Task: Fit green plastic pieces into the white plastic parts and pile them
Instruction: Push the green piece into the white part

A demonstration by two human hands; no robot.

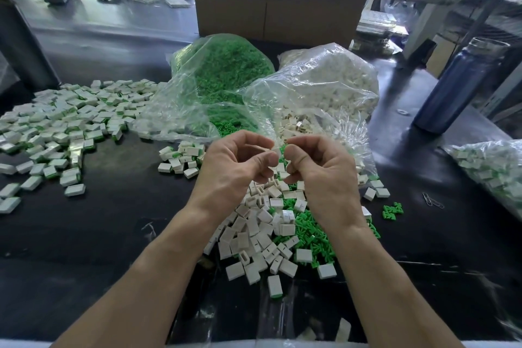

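Head view: nearest me I see loose white parts (254, 237) and green pieces (310, 230) heaped on the dark table (113, 234). Above them my left hand (234, 162) pinches a white part (277, 151) against a green piece (287, 148) pinched in my right hand (319, 164). Farther left lies the finished pile (65, 124); beyond, a bag of green pieces (223, 76) and a bag of white parts (324, 79).

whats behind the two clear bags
A brown cardboard box stands right behind the green-piece bag and white-part bag; the bags cover its lower edge.

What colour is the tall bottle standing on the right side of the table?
Dark blue, with a clear top; the bottle shows in the head view.
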